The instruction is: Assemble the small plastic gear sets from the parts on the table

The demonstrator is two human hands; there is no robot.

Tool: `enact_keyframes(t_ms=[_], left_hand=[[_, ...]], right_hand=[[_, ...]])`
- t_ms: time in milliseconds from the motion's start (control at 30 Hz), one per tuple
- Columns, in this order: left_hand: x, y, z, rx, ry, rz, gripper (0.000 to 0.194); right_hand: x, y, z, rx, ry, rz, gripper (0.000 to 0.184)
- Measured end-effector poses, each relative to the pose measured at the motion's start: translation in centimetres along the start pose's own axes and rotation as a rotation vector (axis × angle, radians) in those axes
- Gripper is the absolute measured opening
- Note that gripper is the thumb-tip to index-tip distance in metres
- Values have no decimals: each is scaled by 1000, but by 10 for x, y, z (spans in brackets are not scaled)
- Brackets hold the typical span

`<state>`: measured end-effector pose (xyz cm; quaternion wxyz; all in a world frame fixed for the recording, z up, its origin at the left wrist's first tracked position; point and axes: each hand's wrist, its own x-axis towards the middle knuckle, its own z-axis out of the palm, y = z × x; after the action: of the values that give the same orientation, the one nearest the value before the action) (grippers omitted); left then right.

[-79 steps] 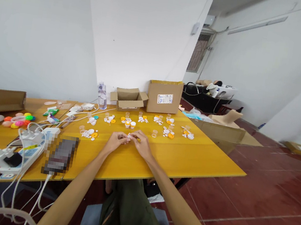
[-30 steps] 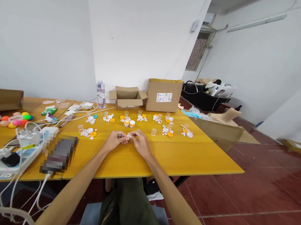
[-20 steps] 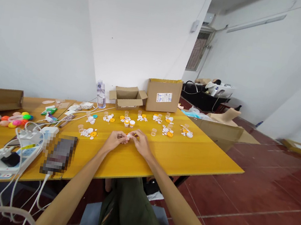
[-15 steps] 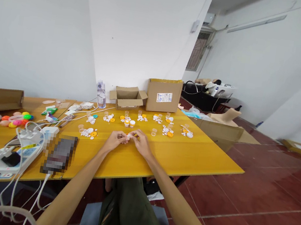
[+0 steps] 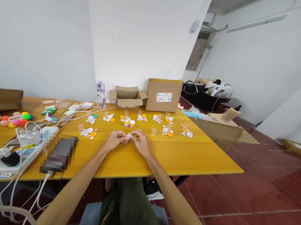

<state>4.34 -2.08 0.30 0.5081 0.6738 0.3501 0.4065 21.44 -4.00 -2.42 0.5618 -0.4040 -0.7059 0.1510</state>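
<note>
My left hand (image 5: 115, 140) and my right hand (image 5: 140, 141) meet over the near part of the table, fingertips pinched from both sides on a small white plastic part (image 5: 129, 135). Its exact shape is mostly covered by the fingers. Just beyond them stand two small round pieces side by side, a yellow-and-white one (image 5: 126, 123) and a white-topped one (image 5: 132, 123). To the right of my right hand a clear plastic cup (image 5: 153, 132) sits on the table. Small heaps of white and orange plastic parts (image 5: 89, 132) lie around in an arc, several with clear cups.
An open cardboard box (image 5: 128, 99) and a closed carton (image 5: 163, 97) stand at the back beside a water bottle (image 5: 101, 95). On the left are a phone (image 5: 60, 154), a power strip (image 5: 28, 150) with white cables, and colourful balls (image 5: 16, 122). The table's edge (image 5: 206, 174) slants along the right.
Both hands stay in almost the same place, still pinching the small white part. Only slight finger movement shows; the things on the table have not moved.
</note>
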Motion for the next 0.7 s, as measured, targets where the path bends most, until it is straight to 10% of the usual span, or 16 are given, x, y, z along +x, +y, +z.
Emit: enact_keyframes(t_ms=[700], left_hand=[[0, 1, 1, -16, -17, -6, 30]], right_hand=[[-2, -4, 0, -45, 31, -22, 13]])
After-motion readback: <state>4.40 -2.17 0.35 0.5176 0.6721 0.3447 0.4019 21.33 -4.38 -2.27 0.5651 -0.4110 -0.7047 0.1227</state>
